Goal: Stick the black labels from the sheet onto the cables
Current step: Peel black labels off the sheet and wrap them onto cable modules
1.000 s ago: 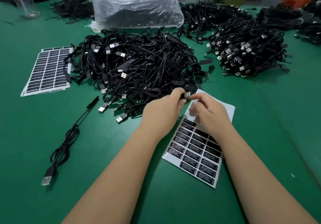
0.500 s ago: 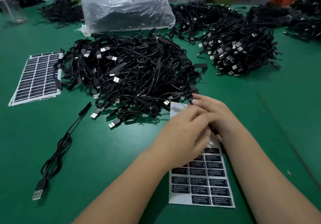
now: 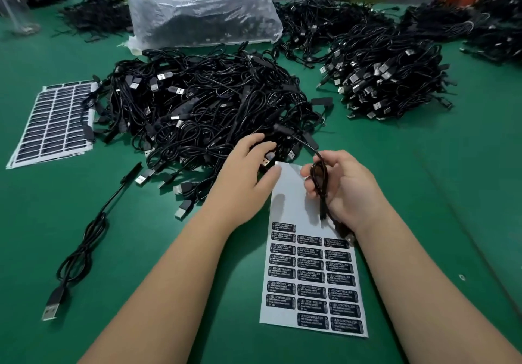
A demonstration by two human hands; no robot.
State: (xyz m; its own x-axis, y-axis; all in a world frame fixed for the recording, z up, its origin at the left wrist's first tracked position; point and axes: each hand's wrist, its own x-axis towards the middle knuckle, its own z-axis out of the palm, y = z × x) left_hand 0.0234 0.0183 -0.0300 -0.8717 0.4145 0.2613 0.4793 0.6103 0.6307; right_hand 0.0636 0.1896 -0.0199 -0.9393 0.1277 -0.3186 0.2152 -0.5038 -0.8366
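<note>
Cable: a thin black cable (image 3: 319, 178) bunched in loops in the right hand (image 3: 346, 191), over the bare top of the sheet (image 3: 293, 194); one end runs up toward the pile (image 3: 203, 115), the plug end hangs below the wrist.
Cable handling: looks light and limp, likely to sag and uncoil; probably best held close to the stiff black block on it, where a label can lie flat.
Right fingers: curled round the bunched loops, thumb closing on them.
Labels: black labels (image 3: 312, 276) in rows on the lower part of the sheet, white print; the upper part is already stripped.
Label handling: thin, sticky and floppy by the look; likely best lifted by one corner with a fingertip so it does not fold on itself.
Left hand: the left hand (image 3: 248, 171) lies at the pile's near edge, fingers loosely spread among the plugs, thumb out over the sheet's top corner; holds nothing that I can tell.
Pile: tangled, just beyond the sheet.
Other: a single cable (image 3: 84, 245) lies left on the green table (image 3: 141, 279); a second sheet (image 3: 53, 126) far left; a tidier heap (image 3: 392, 86) right; a plastic bag (image 3: 197, 7) behind.
</note>
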